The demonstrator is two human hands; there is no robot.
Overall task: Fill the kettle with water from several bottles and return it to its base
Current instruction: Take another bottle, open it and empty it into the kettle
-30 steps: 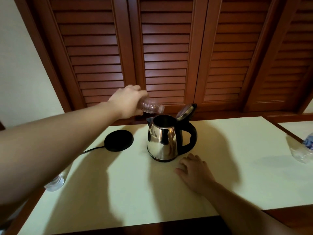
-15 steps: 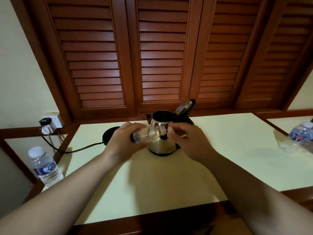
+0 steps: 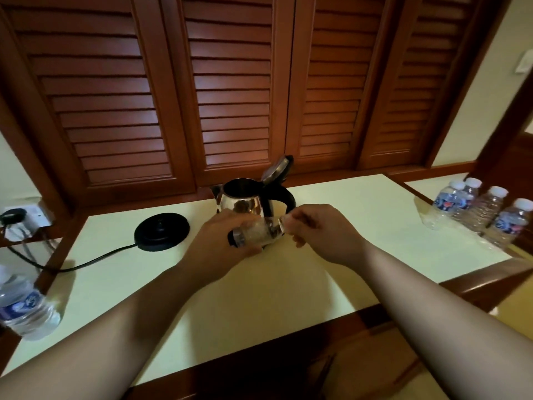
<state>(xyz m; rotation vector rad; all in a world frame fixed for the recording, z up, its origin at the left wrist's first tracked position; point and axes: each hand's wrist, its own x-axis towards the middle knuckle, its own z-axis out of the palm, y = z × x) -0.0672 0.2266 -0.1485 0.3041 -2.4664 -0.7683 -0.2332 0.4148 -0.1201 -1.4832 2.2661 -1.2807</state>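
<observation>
Gripping a clear bottle (image 3: 256, 232) sideways in our left hand (image 3: 215, 242), we pinch its neck end with our right hand (image 3: 320, 230). Both hide the steel kettle's (image 3: 240, 199) lower body; whether a cap is there, we cannot tell.

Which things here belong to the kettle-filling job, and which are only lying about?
Job: kettle, lid open; black base; bottle in left hand; right hand at its neck; four bottles at right; bottle at left.
Lying about: wall socket; louvred doors.
</observation>
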